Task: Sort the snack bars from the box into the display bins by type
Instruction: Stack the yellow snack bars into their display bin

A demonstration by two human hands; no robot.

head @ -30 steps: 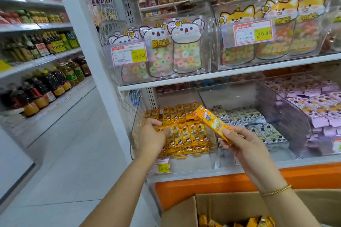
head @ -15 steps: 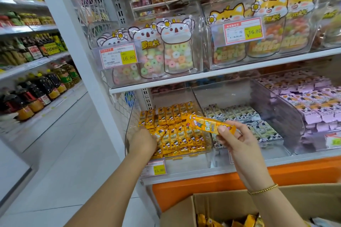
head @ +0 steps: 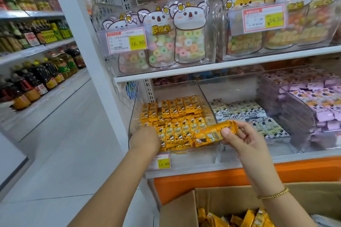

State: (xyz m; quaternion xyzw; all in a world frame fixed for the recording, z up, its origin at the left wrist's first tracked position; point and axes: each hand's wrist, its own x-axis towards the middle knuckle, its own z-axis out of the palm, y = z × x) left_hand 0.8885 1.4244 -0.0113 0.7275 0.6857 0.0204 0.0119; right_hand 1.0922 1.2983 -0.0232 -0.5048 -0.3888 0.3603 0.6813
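My right hand (head: 241, 142) pinches one orange snack bar (head: 212, 135) by its right end, holding it level over the front of the clear left bin (head: 206, 156). That bin is packed with rows of the same orange bars (head: 177, 116). My left hand (head: 145, 139) reaches into the bin's front left corner; its fingers are hidden among the bars. The middle bin holds white and pale green bars (head: 245, 114), the right bin purple ones (head: 317, 101). The cardboard box (head: 184, 206) sits below with more orange bars (head: 234, 219) inside.
Above, a shelf carries clear bins of ring candy jars (head: 182, 42) and fox-topped jars (head: 276, 29) with price tags. A white upright (head: 88, 42) stands left of the bins. Oil bottles (head: 36, 79) line shelves across the tiled aisle (head: 60, 153).
My right hand has lowered the orange bar and turned it level, closer to the left bin's front. My left hand has sunk deeper among the bars at the bin's front left.
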